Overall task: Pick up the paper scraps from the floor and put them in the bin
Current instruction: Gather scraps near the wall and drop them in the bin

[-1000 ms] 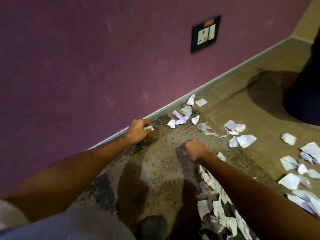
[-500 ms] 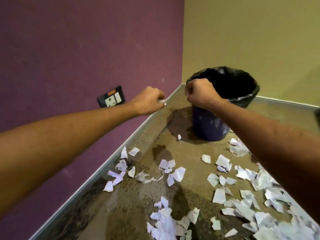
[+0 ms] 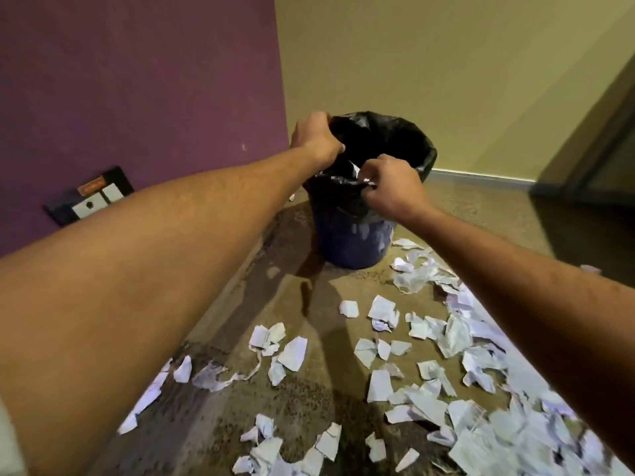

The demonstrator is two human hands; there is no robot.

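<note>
Paper scraps (image 3: 422, 383) lie scattered over the brown floor (image 3: 319, 297), thin along the left by the skirting and thickening into a dense litter toward the lower right; none of the floor pieces touch the bin.

On the far left, a dark socket plate (image 3: 90, 196) sits low on the purple wall (image 3: 137, 80).

Next, the left hand (image 3: 316, 137) reaches out over the left rim of the bin, its fingers curled downward at the edge of the black liner. Whether it has hold of the liner, or of a scrap, cannot be told, since the fingertips are hidden.

In the middle stands the bin (image 3: 354, 242), a dark blue tub upright on the floor in the corner where the purple wall meets the yellow wall (image 3: 446, 63). A black liner (image 3: 388, 132) is draped over its rim and hangs down the outside. The inside reads as black; what lies at the bottom cannot be seen.

Just right of centre, the right hand (image 3: 391, 190) is over the near rim, fingers curled, thumb and fingertips pinching a white scrap (image 3: 357, 171) that pokes up above the bin's mouth, touching or just beside the liner's edge.

At the far right, a dark doorway (image 3: 604, 159) opens in the yellow wall.
</note>
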